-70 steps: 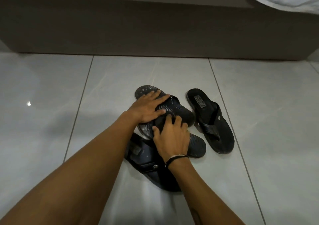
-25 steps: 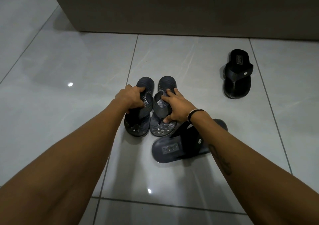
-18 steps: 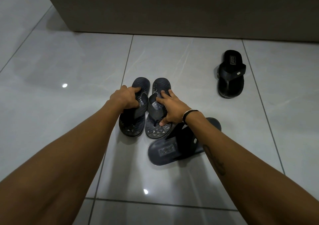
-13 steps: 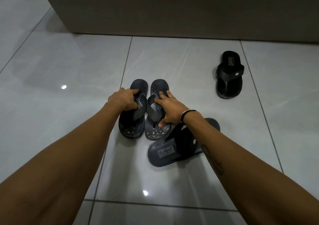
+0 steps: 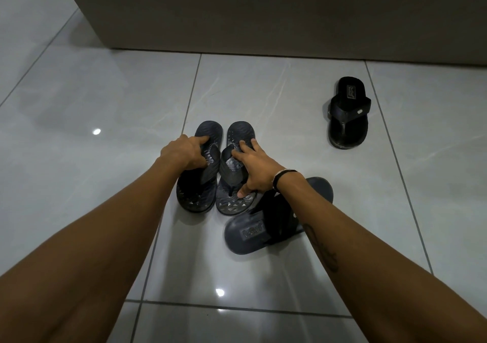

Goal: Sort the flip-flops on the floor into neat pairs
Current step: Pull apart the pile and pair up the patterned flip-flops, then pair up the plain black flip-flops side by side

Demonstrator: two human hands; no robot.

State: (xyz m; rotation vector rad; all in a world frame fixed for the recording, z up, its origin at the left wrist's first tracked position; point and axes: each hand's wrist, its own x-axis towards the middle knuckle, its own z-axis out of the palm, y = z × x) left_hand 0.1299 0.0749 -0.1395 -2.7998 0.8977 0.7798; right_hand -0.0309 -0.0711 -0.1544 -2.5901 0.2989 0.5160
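Note:
Two dark patterned flip-flops lie side by side on the floor, heels away from me. My left hand (image 5: pixel 185 154) grips the strap of the left patterned flip-flop (image 5: pixel 196 194). My right hand (image 5: pixel 254 167) holds the strap of the right patterned flip-flop (image 5: pixel 234 203), thumb pressed on its sole. A dark blue flip-flop with a logo patch (image 5: pixel 250 233) lies crosswise just below my right wrist, partly hidden by my forearm. Its black match (image 5: pixel 347 113) lies apart at the upper right.
The floor (image 5: pixel 105 105) is glossy grey tile with dark grout lines and light reflections. A low brown furniture base (image 5: pixel 263 13) runs along the back.
Since 2.8 s ago the patterned pair went from stacked crosswise to lying side by side. Over the last second both hands kept hold and the pair shifted slightly towards me.

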